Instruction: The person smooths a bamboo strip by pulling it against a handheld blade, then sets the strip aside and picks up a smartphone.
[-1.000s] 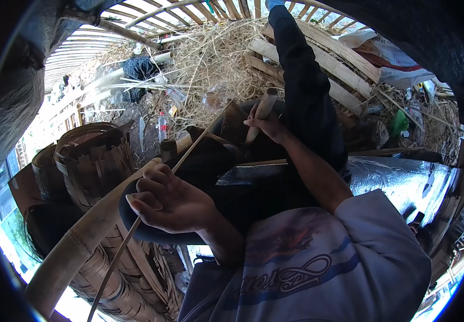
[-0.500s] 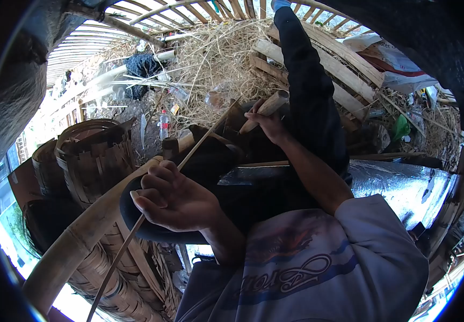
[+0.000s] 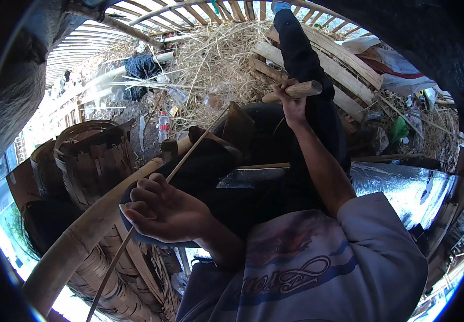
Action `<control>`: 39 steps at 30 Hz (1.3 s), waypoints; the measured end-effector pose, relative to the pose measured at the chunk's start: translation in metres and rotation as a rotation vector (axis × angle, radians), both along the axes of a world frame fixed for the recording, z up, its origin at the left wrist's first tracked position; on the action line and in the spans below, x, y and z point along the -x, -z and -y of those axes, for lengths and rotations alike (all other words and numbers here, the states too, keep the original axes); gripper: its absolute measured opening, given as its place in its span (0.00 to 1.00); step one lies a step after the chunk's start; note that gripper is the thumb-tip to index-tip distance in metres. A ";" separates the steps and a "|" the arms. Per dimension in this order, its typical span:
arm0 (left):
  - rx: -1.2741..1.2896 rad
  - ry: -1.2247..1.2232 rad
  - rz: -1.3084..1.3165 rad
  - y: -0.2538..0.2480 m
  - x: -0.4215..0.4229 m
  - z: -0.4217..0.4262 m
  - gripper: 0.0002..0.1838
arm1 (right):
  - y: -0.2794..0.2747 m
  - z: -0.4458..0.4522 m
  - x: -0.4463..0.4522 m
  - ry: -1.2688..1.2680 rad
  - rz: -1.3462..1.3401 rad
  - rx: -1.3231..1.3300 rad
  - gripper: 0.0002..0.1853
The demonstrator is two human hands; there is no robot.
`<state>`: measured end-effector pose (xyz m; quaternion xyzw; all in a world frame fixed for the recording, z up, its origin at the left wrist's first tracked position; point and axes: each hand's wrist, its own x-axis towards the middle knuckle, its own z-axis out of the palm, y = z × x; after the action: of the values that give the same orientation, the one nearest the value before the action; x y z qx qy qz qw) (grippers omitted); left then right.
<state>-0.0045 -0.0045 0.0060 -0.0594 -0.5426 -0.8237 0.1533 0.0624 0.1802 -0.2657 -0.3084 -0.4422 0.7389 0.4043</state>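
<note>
My left hand (image 3: 165,210) is closed around a long thin bamboo strip (image 3: 197,142), above my bent knee. The strip runs from the lower left edge, through the fist, up to a brown pointed flat piece (image 3: 238,129) standing near my legs. What that piece is, I cannot tell. My right hand (image 3: 292,104) is farther forward, over my outstretched leg, gripping a short, thick, rounded wooden stick (image 3: 303,89). The stick lies nearly level, its blunt cut end to the right. It is apart from the strip.
A thick bamboo pole (image 3: 89,231) slants along my left side. Beside it are bundled rolls of woven bamboo (image 3: 89,163). Ahead lie straw shavings (image 3: 216,59), a plastic bottle (image 3: 162,126) and wooden slats (image 3: 331,70). A silvery sheet (image 3: 398,185) is on the right.
My right hand has moved forward and to the right, and the wooden stick has turned from slanted to nearly level. My left hand has drawn slightly back and left with the strip.
</note>
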 end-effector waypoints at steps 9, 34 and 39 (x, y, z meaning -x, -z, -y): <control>0.105 -0.031 0.110 0.022 0.001 0.011 0.22 | -0.012 0.020 0.002 -0.039 0.029 0.047 0.11; -0.071 -0.092 -0.025 0.048 -0.025 0.027 0.22 | -0.055 0.091 0.015 -0.538 -0.288 -0.061 0.08; -0.082 -0.047 -0.060 0.050 -0.025 0.028 0.22 | -0.081 0.083 0.019 -0.481 -0.301 0.138 0.07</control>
<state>0.0201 -0.0330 -0.0439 -0.0650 -0.5047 -0.8394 0.1910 0.0430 0.0975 -0.1843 -0.1084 -0.3862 0.8794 0.2565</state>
